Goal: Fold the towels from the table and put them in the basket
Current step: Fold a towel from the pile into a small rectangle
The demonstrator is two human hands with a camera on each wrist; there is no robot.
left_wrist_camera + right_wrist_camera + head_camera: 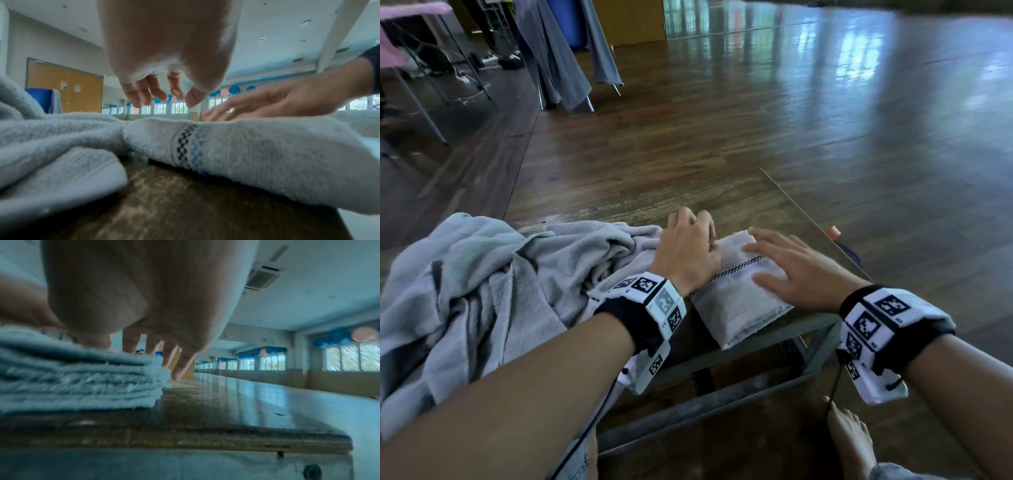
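Observation:
A folded pale grey towel [739, 301] with a checkered band lies at the near right of the wooden table [722, 202]. My right hand [784, 270] lies flat on top of it with the fingers straight. My left hand [695, 236] hovers at the towel's far left edge. In the left wrist view its fingers [160, 95] hang loosely curled above the folded towel [257, 154] and hold nothing. The right wrist view shows the stacked layers of the folded towel [72, 378] under my right hand [144, 345]. No basket is in view.
A crumpled pile of unfolded grey towels [482, 291] covers the table's left half and touches the folded one. An orange object [834, 233] sits just past the table's right edge. A bare foot [849, 435] stands below. A rack hung with grey cloth [558, 58] stands far left.

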